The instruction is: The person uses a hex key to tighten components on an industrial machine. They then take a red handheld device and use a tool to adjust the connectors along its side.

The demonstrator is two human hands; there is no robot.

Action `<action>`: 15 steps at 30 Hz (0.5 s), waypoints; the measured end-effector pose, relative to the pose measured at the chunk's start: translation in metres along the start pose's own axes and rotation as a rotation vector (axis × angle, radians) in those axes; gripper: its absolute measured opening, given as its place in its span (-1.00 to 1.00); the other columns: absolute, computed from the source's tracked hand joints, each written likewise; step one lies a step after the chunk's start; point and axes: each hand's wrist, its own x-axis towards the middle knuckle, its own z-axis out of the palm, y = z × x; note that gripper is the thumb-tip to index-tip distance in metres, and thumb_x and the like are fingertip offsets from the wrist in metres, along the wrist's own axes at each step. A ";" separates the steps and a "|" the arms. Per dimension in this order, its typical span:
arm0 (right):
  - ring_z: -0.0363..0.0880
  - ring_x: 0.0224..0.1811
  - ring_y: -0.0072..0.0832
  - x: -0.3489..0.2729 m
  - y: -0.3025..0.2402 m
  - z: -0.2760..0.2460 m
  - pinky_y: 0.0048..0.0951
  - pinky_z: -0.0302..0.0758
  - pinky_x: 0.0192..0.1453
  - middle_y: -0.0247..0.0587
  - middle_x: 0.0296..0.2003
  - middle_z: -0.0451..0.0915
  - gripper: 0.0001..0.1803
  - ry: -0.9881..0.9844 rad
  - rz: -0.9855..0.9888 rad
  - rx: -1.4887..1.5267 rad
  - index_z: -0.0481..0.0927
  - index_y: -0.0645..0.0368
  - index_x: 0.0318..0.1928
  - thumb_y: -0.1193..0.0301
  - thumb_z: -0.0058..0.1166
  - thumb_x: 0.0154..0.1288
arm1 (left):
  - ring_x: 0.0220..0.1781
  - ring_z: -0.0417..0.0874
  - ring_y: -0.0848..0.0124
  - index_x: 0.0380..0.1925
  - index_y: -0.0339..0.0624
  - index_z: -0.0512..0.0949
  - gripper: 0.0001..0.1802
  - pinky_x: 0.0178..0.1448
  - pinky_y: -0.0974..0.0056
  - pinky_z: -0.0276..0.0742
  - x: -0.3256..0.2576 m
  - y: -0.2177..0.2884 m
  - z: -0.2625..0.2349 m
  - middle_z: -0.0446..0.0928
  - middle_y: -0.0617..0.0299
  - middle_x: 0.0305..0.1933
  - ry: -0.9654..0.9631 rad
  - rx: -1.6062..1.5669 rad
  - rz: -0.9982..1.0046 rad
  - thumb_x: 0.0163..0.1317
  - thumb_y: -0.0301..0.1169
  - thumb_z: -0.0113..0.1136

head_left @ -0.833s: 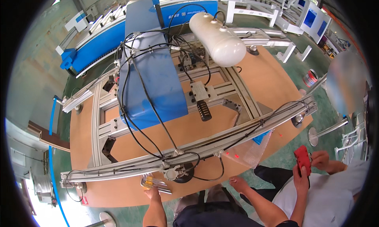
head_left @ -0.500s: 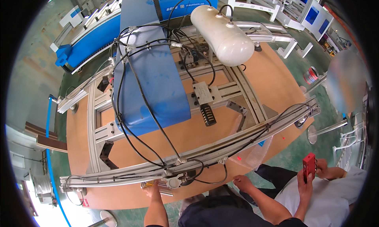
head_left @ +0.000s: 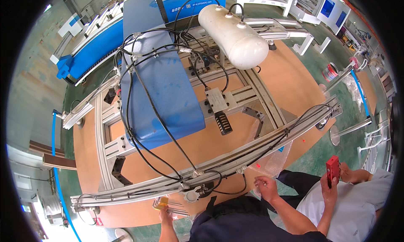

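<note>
My left hand grips a hex key set with a yellow holder, below the near rail's left half. Several of its silver keys stick out to the right. My right hand hovers in front of the rail, fingers loosely bent and apart; I make out nothing in it. Between my hands, a round white gauge-like fitting hangs on the aluminium rail. The rail belongs to a frame with a blue cover, black hoses and a white air tank, resting on a brown board.
At my right a person in a light shirt holds a red box-shaped device in both hands. Clear bubble wrap lies at the board's near edge. Blue barrier belts run on both sides. A paint can stands on the floor.
My left hand has drawn slightly down and right with the hex key set, which shows more fully. My right hand has risen a little and its fingers have loosened. The view has shifted slightly.
</note>
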 end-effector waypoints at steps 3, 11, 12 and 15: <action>0.62 -0.39 -0.48 0.017 -0.041 0.000 -0.51 0.51 -0.28 -0.14 -0.44 0.63 -0.85 0.051 -0.280 -0.102 0.59 0.35 -0.24 0.53 0.03 0.22 | -0.38 0.56 0.31 -0.20 -0.24 0.50 -0.74 -0.34 0.21 0.53 -0.001 0.003 -0.036 0.51 0.22 -0.38 -0.138 0.024 0.013 0.05 -0.57 0.16; 0.55 -0.34 -0.55 0.099 -0.116 0.033 -0.54 0.47 -0.19 -0.24 -0.36 0.61 -0.75 -0.099 -0.311 0.174 0.54 0.33 -0.10 0.50 0.09 0.21 | -0.25 0.63 0.25 -0.03 -0.24 0.44 -0.56 -0.13 0.19 0.58 -0.171 0.080 -0.001 0.58 0.12 -0.22 -0.340 0.086 0.175 0.01 -0.49 0.23; 0.55 -0.33 -0.55 0.112 -0.117 0.037 -0.54 0.47 -0.18 -0.24 -0.35 0.60 -0.71 -0.098 -0.291 0.180 0.53 0.33 -0.06 0.49 0.10 0.20 | -0.26 0.60 0.26 0.01 -0.13 0.42 -0.54 -0.18 0.18 0.57 -0.182 0.086 0.003 0.56 0.14 -0.22 -0.296 0.163 0.251 0.02 -0.46 0.17; 0.55 -0.31 -0.38 0.150 -0.120 0.054 -0.44 0.49 -0.15 -0.16 -0.35 0.57 -0.65 -0.059 -0.275 0.134 0.52 0.26 -0.04 0.41 0.14 0.16 | -0.29 0.50 0.43 0.15 -0.10 0.27 -0.41 -0.21 0.31 0.52 -0.184 0.102 -0.010 0.44 0.28 -0.21 -0.297 0.295 0.271 0.05 -0.56 0.13</action>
